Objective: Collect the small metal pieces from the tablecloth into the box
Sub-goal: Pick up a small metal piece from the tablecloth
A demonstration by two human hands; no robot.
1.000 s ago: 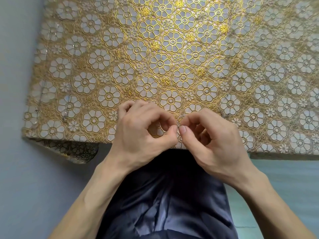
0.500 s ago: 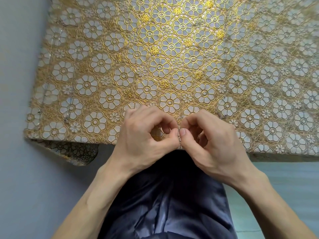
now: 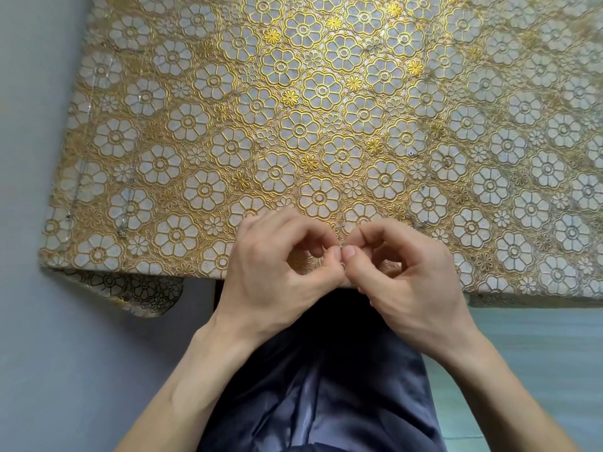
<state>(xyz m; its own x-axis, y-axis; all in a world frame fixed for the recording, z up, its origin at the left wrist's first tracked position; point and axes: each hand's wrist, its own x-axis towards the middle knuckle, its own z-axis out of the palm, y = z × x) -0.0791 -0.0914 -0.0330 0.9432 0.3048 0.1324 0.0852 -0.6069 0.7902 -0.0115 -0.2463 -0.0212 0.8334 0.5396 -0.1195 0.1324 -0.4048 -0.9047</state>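
A gold and white flowered tablecloth [image 3: 326, 93] covers the table. At its near edge my left hand [image 3: 277, 269] and my right hand [image 3: 411, 282] meet thumb to thumb. Both pinch one tiny metal piece [image 3: 342, 247] between thumb and forefinger, and most of it is hidden by the fingertips. Other small metal pieces lie loose on the cloth: one [image 3: 411, 154] right of centre, one [image 3: 420, 225] just beyond my right hand, and one [image 3: 121, 231] near the left edge. No box is in view.
The cloth's corner [image 3: 137, 295] hangs off the table at the near left. A grey floor [image 3: 39, 353] runs along the left side. My dark blue garment [image 3: 319, 386] fills the space below the hands.
Both hands have stayed together at the near edge, their thumbs and forefingers shifting slightly around the piece. The view has drifted a little.
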